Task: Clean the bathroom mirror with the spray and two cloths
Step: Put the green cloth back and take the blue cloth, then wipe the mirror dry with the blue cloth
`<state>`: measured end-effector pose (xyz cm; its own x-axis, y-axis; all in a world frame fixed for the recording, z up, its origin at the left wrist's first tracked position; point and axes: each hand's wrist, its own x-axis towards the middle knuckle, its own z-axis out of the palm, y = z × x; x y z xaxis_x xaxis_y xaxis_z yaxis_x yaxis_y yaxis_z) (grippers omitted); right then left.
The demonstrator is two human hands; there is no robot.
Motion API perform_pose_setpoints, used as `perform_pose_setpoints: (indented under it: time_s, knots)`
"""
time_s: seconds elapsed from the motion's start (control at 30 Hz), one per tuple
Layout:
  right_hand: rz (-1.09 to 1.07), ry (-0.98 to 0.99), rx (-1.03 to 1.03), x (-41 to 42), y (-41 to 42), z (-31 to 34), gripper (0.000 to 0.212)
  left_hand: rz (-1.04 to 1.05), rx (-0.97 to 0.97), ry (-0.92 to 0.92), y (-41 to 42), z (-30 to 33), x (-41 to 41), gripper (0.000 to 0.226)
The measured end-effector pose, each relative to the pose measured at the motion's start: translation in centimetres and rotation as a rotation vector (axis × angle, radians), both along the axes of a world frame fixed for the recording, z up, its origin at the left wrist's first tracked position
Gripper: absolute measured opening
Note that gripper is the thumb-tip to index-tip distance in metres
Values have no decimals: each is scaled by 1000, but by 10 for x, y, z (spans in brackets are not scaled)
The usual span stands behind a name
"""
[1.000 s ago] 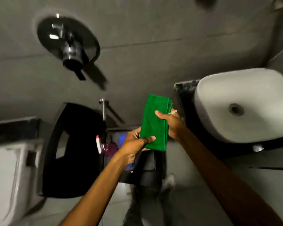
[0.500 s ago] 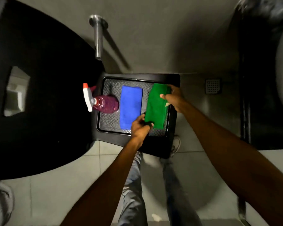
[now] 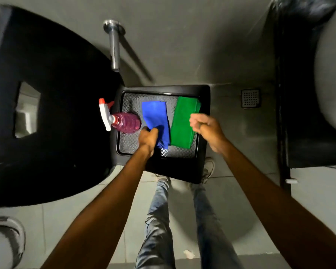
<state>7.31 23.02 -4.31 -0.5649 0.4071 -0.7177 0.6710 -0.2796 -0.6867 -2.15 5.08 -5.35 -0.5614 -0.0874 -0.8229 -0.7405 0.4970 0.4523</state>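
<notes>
Taking the black stool (image 3: 203, 105) in the middle as the landmark, the scene reads from left to right as follows. Far to the left of the stool there is a large black seat (image 3: 56, 105) with a pale opening in it. At the left edge of the stool's patterned top stands the spray bottle (image 3: 122, 122), filled with pink liquid; its white trigger head with a red tip reaches out over the left rim of the stool. Just to the right of the bottle, on the stool top, lies the blue cloth (image 3: 154, 115). The left hand (image 3: 148, 137) is over the near left part of the stool, and its fingers are closed around the near end of the blue cloth; this end is bunched inside the fist, and a small corner hangs below the hand, while the far part of the cloth is spread flat on the stool. To the right of the blue cloth, near but apart from it, the green cloth (image 3: 183, 121) lies folded on the right part of the stool top. The right hand (image 3: 206, 126) is above the near right edge of the stool, beside the green cloth; its fingers are curled together in a loose fist and hold nothing. Whether they touch the cloth I cannot tell. Right of the stool, a small square drain (image 3: 250, 98) sits in the floor.
</notes>
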Motion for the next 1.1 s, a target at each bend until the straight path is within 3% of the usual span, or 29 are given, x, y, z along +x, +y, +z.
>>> perform_pose_setpoints:
  time_s: [0.17, 0.27, 0.37, 0.4, 0.47, 0.53, 0.57, 0.6, 0.67, 0.7, 0.77, 0.87, 0.93, 1.03, 1.1]
  knots:
    - [-263, -164, -398, 25, -20, 58, 36, 260, 434, -140, 47, 112, -21, 17]
    - [-463, 12, -594, 6, -22, 118, 48, 208, 634, -230, 76, 192, -16, 21]
    - [-657, 372, -604, -18, 5, 195, 42, -160, 621, -177, 93, 278, 2, 18]
    - [-659, 449, -522, -21, 15, 222, 44, -368, 531, -74, 98, 304, 3, 27]
    - [-628, 526, -411, -12, 32, 274, 28, -771, 268, 275, 110, 360, -2, 55]
    - [-513, 498, -277, -13, 54, 322, 54, -976, -14, 712, 126, 418, -15, 70]
    - [-526, 639, -294, -19, 68, 340, 44, -1021, -77, 896, 136, 446, -21, 69]
    - [-601, 791, -309, -22, 85, 367, 34, -1059, -84, 1046, 147, 472, -28, 66]
    - [-781, 1043, -409, -38, 124, 412, 62, -1123, -14, 1284, 171, 522, -38, 62]
    - [-809, 1177, -430, -43, 141, 444, 59, -1145, 30, 1403, 185, 555, -44, 59]
    - [-805, 1381, -351, -41, 161, 487, 29, -1212, 34, 1607, 206, 603, -54, 54]
    - [-831, 1539, -278, -33, 207, 540, 40, -1202, -2, 1887, 238, 676, -69, 47]
    - [-923, 1550, -161, -40, 233, 566, 26, -1193, -38, 2008, 254, 711, -79, 50]
    - [-955, 1446, 159, -62, 270, 604, 36, -1179, -60, 2104, 280, 757, -94, 59]
    - [-890, 1352, 616, -85, 285, 624, 41, -1204, -144, 2170, 299, 784, -110, 61]
